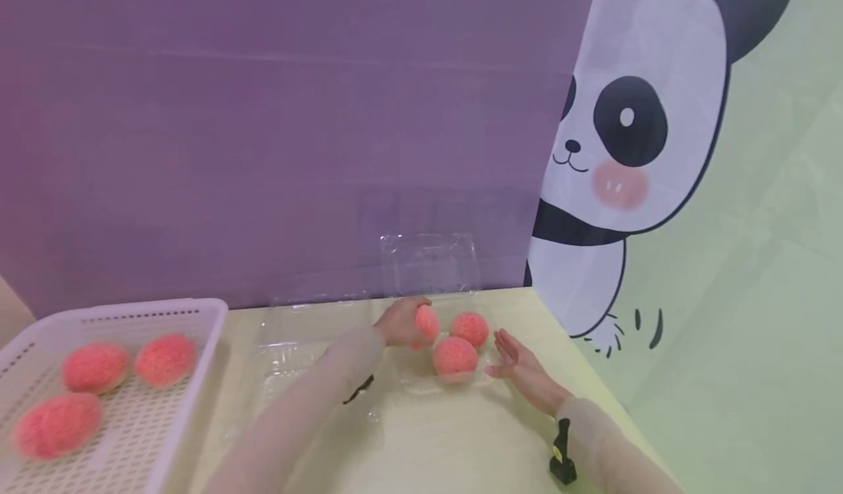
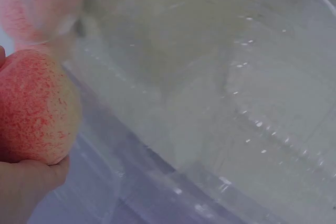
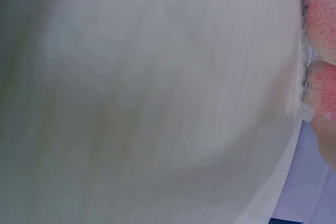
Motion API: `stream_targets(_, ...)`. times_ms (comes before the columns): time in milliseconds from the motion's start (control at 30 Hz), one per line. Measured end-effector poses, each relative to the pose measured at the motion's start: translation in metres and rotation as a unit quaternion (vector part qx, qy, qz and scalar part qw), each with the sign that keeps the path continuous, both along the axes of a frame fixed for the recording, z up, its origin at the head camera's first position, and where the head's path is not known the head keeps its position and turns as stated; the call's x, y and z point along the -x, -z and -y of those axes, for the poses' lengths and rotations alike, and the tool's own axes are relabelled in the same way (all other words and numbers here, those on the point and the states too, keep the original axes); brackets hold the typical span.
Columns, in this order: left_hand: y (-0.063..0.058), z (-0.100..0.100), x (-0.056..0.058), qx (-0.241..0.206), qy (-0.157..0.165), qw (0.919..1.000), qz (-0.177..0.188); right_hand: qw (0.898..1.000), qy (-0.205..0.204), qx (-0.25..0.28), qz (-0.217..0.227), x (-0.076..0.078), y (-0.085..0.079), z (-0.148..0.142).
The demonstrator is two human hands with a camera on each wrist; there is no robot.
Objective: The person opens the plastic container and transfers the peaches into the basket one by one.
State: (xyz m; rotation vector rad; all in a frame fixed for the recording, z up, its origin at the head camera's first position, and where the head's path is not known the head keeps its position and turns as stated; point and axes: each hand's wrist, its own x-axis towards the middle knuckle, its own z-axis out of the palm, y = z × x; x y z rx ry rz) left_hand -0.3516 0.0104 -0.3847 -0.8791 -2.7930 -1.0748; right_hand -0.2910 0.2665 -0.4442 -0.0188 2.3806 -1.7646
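Observation:
My left hand (image 1: 403,321) grips a round pink-topped bun (image 2: 37,106) with a pale side, fingers and thumb around it. It is over the left part of a clear plastic clamshell box (image 1: 421,384), whose lid (image 1: 431,266) stands raised at the back. Two more pink buns, a back one (image 1: 470,328) and a front one (image 1: 454,358), sit in the right half of this box. Beside the box's right side, my right hand (image 1: 523,372) has its fingers extended and holds nothing. Only a bit of that hand (image 3: 325,140) shows in the right wrist view.
A white perforated basket (image 1: 220,333) with several pink buns (image 1: 165,360) stands at the left. Another clear plastic box (image 1: 283,362) lies open between it and my left arm. Behind the table (image 1: 448,450) rises a purple backdrop (image 1: 296,150); a panda drawing (image 1: 619,113) covers the right wall.

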Motion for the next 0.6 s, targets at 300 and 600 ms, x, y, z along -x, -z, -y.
stream_targets(300, -0.033, 0.006, -0.029, -0.016, -0.031, 0.9992, 0.019, 1.000, -0.001, -0.005, 0.008, 0.001, 0.001, 0.000)
stream_targets(600, -0.046, 0.024, -0.055, -0.008, -0.071, 0.9964, 0.046, 1.000, -0.002, -0.008, 0.004, -0.001, -0.002, 0.001)
